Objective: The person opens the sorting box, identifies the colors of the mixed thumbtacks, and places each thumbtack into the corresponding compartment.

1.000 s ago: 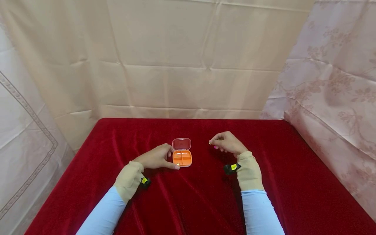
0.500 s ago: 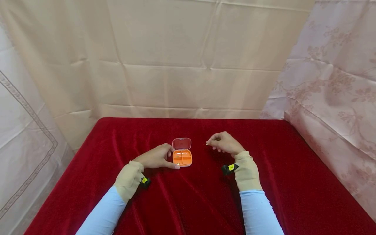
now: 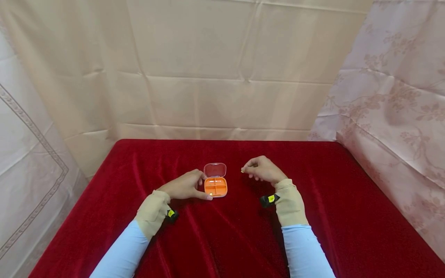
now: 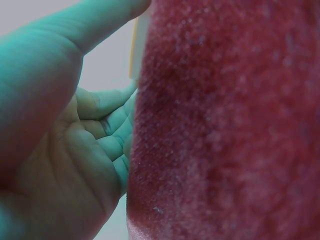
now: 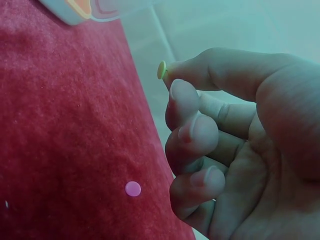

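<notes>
An orange pill box (image 3: 221, 190) with its clear lid (image 3: 214, 170) raised lies on red cloth, divided into several compartments. A tiny yellowish piece (image 3: 210, 194) is in its front left compartment. My left hand (image 3: 185, 186) holds the box at its left side, thumb at the front corner and fingers behind. To the right of the box, apart from it, my right hand (image 3: 264, 168) pinches a yellow thumbtack (image 5: 161, 70) between thumb and index finger; a short dark pin shows behind its round head. Below that hand, a pink round-headed piece (image 5: 133, 188) lies on the cloth.
Red velvet cloth (image 3: 240, 231) covers the table. A beige curtain (image 3: 222, 96) hangs behind the table's far edge, with a floral curtain (image 3: 393, 96) on the right and a white one (image 3: 28, 127) on the left.
My right hand has moved left toward the pill box with the yellow thumbtack. The pink piece, earlier visible by its fingers in the head view, is now hidden there. My left hand stays put.
</notes>
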`<state>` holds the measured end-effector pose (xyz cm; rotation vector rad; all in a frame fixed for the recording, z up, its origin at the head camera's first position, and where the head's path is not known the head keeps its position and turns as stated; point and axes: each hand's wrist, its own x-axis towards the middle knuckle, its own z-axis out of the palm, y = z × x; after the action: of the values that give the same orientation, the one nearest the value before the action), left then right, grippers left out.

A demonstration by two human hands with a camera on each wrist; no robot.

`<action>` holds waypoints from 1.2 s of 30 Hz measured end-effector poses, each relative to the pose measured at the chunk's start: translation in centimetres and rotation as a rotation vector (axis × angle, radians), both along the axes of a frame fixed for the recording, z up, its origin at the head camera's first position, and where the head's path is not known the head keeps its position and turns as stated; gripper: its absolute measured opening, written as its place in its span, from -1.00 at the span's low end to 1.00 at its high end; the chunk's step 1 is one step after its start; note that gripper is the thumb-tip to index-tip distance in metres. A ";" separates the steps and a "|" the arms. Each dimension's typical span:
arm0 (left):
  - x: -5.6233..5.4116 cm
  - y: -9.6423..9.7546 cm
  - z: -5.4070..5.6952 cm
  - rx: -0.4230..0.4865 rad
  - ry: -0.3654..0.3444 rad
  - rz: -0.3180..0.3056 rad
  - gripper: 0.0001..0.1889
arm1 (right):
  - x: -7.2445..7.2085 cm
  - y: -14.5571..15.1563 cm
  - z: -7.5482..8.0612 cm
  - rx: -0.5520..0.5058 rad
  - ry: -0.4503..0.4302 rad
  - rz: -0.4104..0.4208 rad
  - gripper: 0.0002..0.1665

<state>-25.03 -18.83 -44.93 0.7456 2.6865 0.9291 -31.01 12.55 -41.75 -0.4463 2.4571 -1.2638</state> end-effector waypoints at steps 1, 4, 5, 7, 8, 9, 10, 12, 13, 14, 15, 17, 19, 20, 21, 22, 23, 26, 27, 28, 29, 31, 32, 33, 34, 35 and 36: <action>0.0 0.0 0.0 0.001 -0.002 0.000 -0.32 | 0.0 -0.1 0.0 0.002 0.000 0.002 -0.81; 0.0 0.0 0.0 0.005 -0.010 0.004 -0.32 | 0.1 -0.3 0.0 0.007 0.005 0.008 -0.81; 0.0 0.0 0.0 0.005 -0.013 0.005 -0.31 | 0.1 -0.4 0.0 0.009 0.006 0.010 -0.82; 0.0 0.0 0.0 0.007 -0.017 0.005 -0.31 | 0.1 -0.6 0.0 0.010 0.008 0.015 -0.82; 0.0 0.0 0.0 0.007 -0.016 0.005 -0.32 | 0.2 -0.6 0.0 0.011 0.010 0.020 -0.81; 0.1 0.0 0.0 0.008 -0.016 0.005 -0.32 | 0.2 -0.7 0.0 0.010 0.010 0.025 -0.81; 0.0 0.0 0.0 0.008 -0.015 0.004 -0.32 | 0.2 -0.8 0.0 0.009 0.008 0.028 -0.81; 0.0 0.0 0.0 0.008 -0.011 0.002 -0.33 | 0.2 -1.0 0.0 0.006 0.007 0.036 -0.81; 0.0 0.0 0.0 0.007 -0.010 0.002 -0.33 | 0.2 -1.0 0.0 0.007 0.007 0.040 -0.80; 0.0 0.0 0.0 0.007 -0.010 0.001 -0.33 | 0.2 -1.1 0.0 0.006 0.006 0.042 -0.80; 0.0 0.0 0.0 0.007 -0.010 0.001 -0.34 | 0.2 -1.1 -0.1 0.006 0.006 0.043 -0.80; 0.0 0.0 -0.1 0.007 -0.009 0.000 -0.34 | 0.2 -1.2 -0.1 0.008 0.008 0.045 -0.79; 0.0 -0.1 -0.1 0.006 -0.010 0.000 -0.34 | 0.3 -1.3 0.0 0.011 0.007 0.044 -0.78; 0.0 -0.1 -0.1 0.007 -0.009 -0.001 -0.34 | 0.3 -1.3 0.1 0.010 0.007 0.043 -0.78; -0.1 -0.1 -0.1 0.007 -0.007 -0.002 -0.34 | 0.4 -1.4 0.1 0.011 0.007 0.044 -0.77; 0.0 -0.1 -0.1 0.007 -0.007 -0.003 -0.34 | 0.4 -1.4 0.2 0.010 0.006 0.044 -0.77; 0.0 -0.1 -0.1 0.007 -0.007 -0.004 -0.34 | 0.5 -1.5 0.3 0.010 0.006 0.045 -0.77; 0.0 -0.1 0.0 0.007 -0.007 -0.004 -0.33 | 0.6 -1.8 0.3 0.009 0.008 0.050 -0.77; 0.0 -0.1 0.0 0.007 -0.008 -0.004 -0.33 | 0.6 -1.8 0.3 0.009 0.008 0.052 -0.77; 0.1 -0.1 0.1 0.007 -0.010 -0.002 -0.33 | 0.6 -1.9 0.3 0.010 0.009 0.053 -0.78; 0.1 -0.1 0.1 0.008 -0.012 -0.001 -0.33 | 0.6 -2.0 0.3 0.011 0.011 0.056 -0.79; 0.1 0.0 0.1 0.008 -0.015 0.000 -0.33 | 0.6 -2.0 0.3 0.014 0.009 0.060 -0.80; 0.1 0.0 0.1 0.009 -0.015 0.001 -0.34 | 0.6 -2.1 0.2 0.015 0.009 0.062 -0.80; 0.1 0.0 0.1 0.008 -0.017 0.001 -0.34 | 0.6 -2.1 0.2 0.015 0.011 0.066 -0.81; 0.1 0.0 0.1 0.007 -0.019 0.002 -0.34 | 0.6 -2.1 0.2 0.016 0.014 0.071 -0.81; 0.1 0.1 0.1 0.005 -0.019 0.002 -0.35 | 0.6 -2.2 0.2 0.016 0.012 0.074 -0.80; 0.1 0.1 0.1 0.002 -0.019 0.002 -0.35 | 0.5 -2.3 0.1 0.016 0.014 0.079 -0.81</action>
<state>-24.95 -18.77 -44.80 0.7316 2.6710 0.9352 -30.47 10.30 -41.67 -0.5439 2.4344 -1.2129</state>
